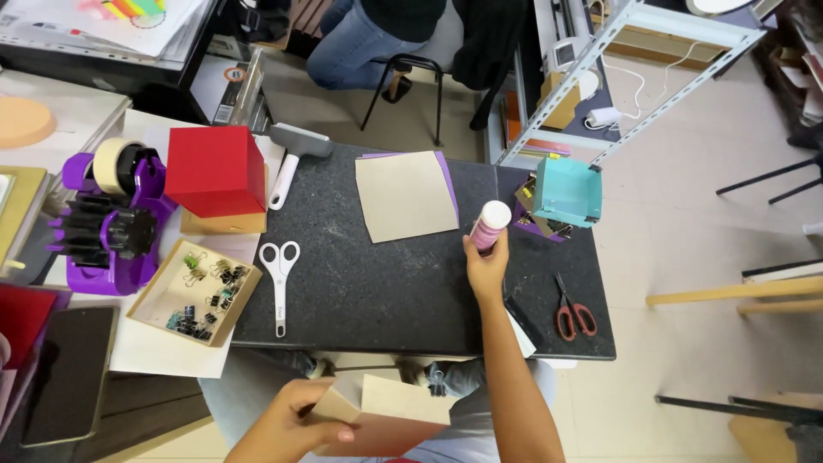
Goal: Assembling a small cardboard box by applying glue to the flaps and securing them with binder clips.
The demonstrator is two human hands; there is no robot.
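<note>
Two hands at work over a dark speckled surface (386, 291). Right hand (486, 264): fingers wrapped around a pink glue bottle with white cap (492, 225), held upright just above the surface, near its right half. Left hand (296, 424): fingers closed on a folded tan cardboard piece (390, 420), held low over the lap, in front of the near edge of the surface.

Near the bottle: a tan card sheet lying on a purple sheet (405, 195), just to its left; a teal open box (566, 191) tipped on its side, to its right, with purple scraps beneath it (details too small to tell). Red-handled scissors (573, 310) lie near the right front corner.

Farther left: white-handled scissors (279, 283) at the left edge of the surface; a grey roller tool with white handle (291, 159) at the back left; a red cube box (214, 170) set on a tan base; a shallow cardboard tray of binder clips (195, 291); a purple tape dispenser (111, 223) carrying a roll of masking tape.

Background: a seated person in jeans (360, 43) and a metal shelving rack (634, 69).
</note>
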